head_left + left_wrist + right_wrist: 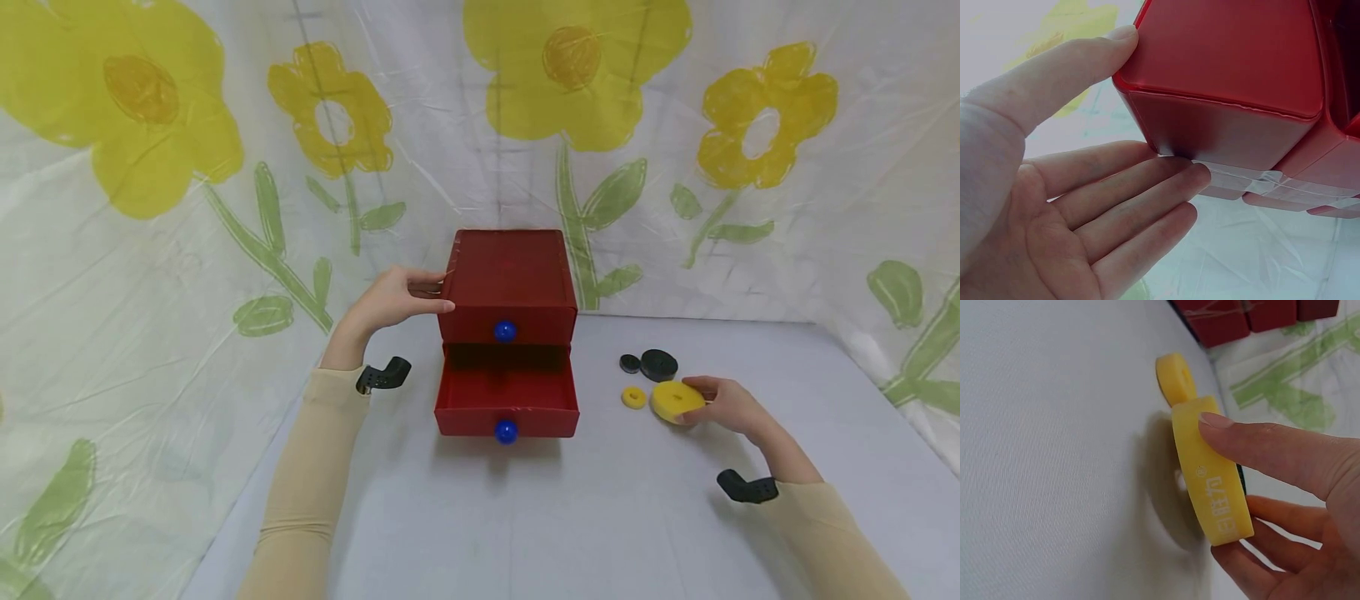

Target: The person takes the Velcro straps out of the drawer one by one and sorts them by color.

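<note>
My left hand [393,296] rests at the left side of a red two-drawer box [510,267], thumb at its front corner. Its fingers [1141,206] are straight along the side in the left wrist view. The upper drawer is closed. The lower drawer [506,421] is pulled out and its floor shows bare. On the right, my right hand [723,404] pinches a large yellow disc [675,400] by its edge, thumb against the rim. White printing runs along that rim in the right wrist view, and a shadow lies beneath the disc. Beside it is a small yellow ring [633,397].
Behind the yellow pieces lie a large black disc [659,365] and a small black disc [630,363]. Blue knobs [506,332] stick out from the drawer fronts. A white table [465,525] carries everything, with a flower-printed curtain [442,167] hanging behind and at the sides.
</note>
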Available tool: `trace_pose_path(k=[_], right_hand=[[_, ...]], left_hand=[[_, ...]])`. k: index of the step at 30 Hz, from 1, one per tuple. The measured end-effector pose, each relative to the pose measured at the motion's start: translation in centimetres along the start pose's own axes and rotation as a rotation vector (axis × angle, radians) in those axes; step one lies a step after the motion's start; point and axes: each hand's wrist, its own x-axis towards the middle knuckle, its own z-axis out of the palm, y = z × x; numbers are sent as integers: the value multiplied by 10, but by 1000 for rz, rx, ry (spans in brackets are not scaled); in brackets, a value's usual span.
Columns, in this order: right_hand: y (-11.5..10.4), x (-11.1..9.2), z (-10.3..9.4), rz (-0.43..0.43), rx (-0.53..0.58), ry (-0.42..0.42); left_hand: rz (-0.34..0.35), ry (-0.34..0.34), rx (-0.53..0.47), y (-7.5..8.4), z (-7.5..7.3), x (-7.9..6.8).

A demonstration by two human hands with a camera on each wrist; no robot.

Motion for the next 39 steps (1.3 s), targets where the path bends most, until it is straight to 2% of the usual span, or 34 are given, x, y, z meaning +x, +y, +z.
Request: trace_pose_path(k=[16, 31, 34, 39], right_hand=[[-3, 3, 4, -17, 17, -6], [3, 7, 10, -50, -36, 27], [3, 7, 11, -67, -42, 29], [4, 8, 12, -82, -43, 36]], left_hand=[[2, 2, 14, -2, 0, 1], [2, -1, -4, 0, 2, 0], [-7, -7, 3, 5, 1, -3], [-14, -13, 19, 28, 0, -17]])
